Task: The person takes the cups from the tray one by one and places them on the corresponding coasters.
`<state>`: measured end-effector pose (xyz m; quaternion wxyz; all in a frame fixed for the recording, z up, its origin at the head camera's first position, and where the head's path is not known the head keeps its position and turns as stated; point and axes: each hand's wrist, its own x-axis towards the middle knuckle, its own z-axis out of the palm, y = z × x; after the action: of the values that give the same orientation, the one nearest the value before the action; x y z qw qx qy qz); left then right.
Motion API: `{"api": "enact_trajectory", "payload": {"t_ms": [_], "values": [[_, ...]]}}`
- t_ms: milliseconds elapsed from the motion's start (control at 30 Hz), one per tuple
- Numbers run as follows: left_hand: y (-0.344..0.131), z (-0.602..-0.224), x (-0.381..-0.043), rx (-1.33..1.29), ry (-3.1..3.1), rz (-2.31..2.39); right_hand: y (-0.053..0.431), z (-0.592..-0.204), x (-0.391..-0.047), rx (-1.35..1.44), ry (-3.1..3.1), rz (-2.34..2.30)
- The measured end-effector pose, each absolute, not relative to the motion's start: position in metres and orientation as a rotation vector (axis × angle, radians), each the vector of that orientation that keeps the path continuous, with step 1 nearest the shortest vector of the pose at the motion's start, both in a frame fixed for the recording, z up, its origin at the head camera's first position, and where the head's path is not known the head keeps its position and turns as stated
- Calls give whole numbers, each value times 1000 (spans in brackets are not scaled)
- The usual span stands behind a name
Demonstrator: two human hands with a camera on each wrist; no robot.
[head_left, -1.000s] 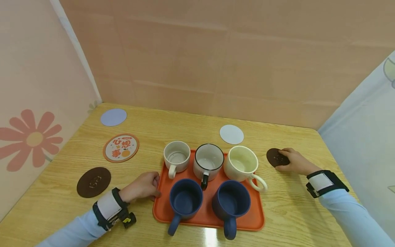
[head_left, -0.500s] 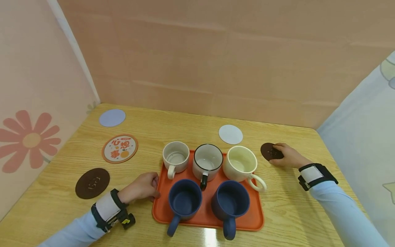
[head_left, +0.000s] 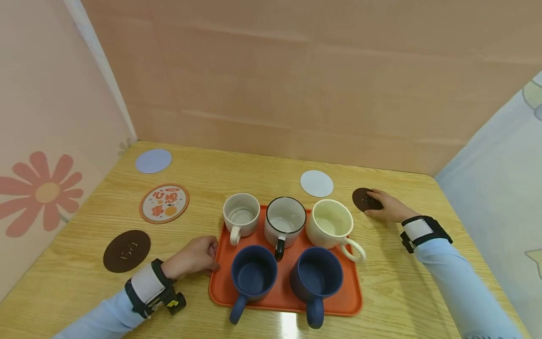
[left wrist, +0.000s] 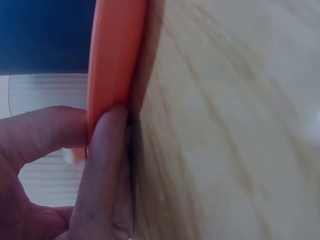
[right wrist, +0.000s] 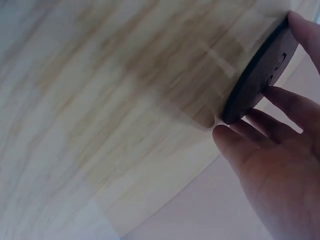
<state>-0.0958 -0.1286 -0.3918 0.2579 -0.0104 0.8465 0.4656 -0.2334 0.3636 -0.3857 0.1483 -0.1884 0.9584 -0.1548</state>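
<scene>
An orange rectangular tray [head_left: 284,282] is rim-pinched at nine o'clock by left grip [head_left: 193,258]; at two, a round dark-brown coaster [head_left: 361,200], thickness shown only wrist-side, by right grip [head_left: 389,208].

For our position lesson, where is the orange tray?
In the head view, the orange tray lies bottom centre, under the two blue mugs; the left hand grips its left edge.

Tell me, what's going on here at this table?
A person's right hand holds a round dark brown coaster to the right of a rectangular orange tray bearing five handled mugs, three pale and two navy. The left hand pinches the tray's left rim. Four more round coasters lie on the wood-grained table.
</scene>
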Motion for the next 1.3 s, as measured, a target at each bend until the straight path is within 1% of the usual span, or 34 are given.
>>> {"api": "enact_trajectory", "payload": {"t_ms": [433, 800, 1133, 1300], "values": [[-128, -388, -97, -5, 2295, 1263, 359, -387, -254, -531, 2735, -443], [-129, -389, -97, 2, 2287, 1269, 355, -389, -263, -514, 2750, -439], [-128, -389, -97, 28, 2298, 1274, 355, -390, -265, -491, 2770, -415], [-128, -388, -95, -10, 2298, 1271, 348, -374, -256, -490, 2802, -414]]}}
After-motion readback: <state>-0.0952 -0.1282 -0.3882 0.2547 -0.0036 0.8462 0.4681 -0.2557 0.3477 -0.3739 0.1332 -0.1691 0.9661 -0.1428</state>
